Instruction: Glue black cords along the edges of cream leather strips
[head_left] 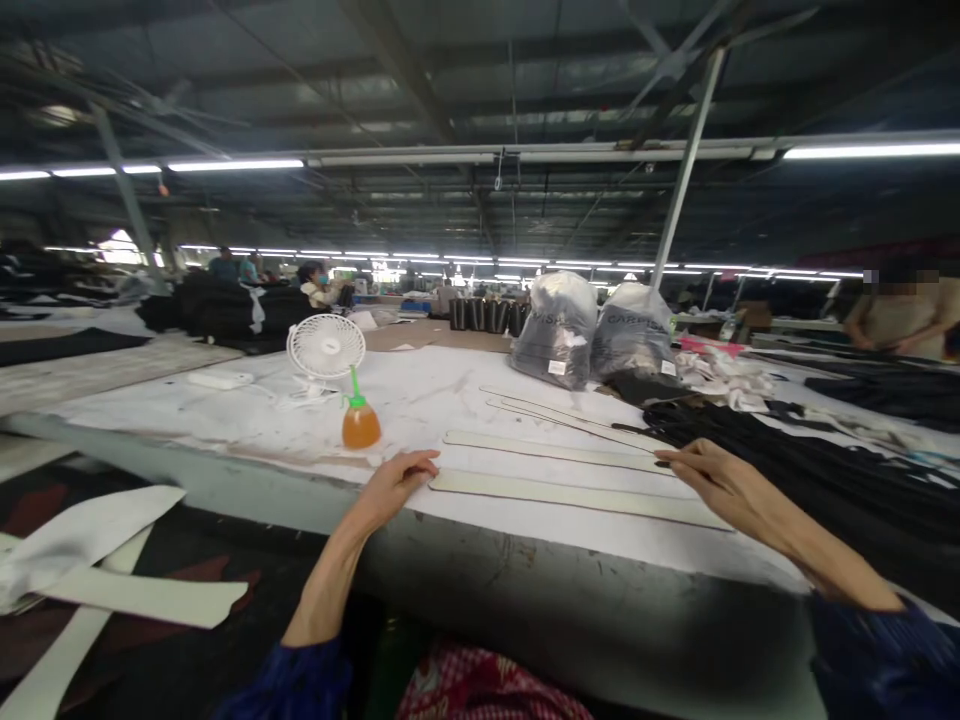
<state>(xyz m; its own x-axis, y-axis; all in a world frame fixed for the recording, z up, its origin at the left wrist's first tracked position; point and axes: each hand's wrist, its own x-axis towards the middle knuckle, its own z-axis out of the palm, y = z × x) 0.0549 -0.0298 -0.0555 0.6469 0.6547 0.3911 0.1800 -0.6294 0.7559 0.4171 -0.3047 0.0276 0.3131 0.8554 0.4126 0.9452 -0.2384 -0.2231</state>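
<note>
Off-white pieces (150, 597) lie crossed over dark cloth (277, 570) at the lower left. On the white-covered counter (435, 385), a small white fan (326, 346) stands behind a squat bottle (361, 426) of orange liquid (its nozzle is bright green). Next comes the left hand (396, 482), at the left end of the near pale strip (570, 495), thumb and fingers close together; whether they grip it, I cannot tell. That strip lies flat near the front edge, the far pale strip (547, 451) roughly parallel behind it. Farther back stand two clear bags (559, 330) with dark contents. The right hand (712, 482) is at the strips' right ends, fingers pinched on a small dark item (661, 463). Black fabric (787, 470) spreads along the right.
</note>
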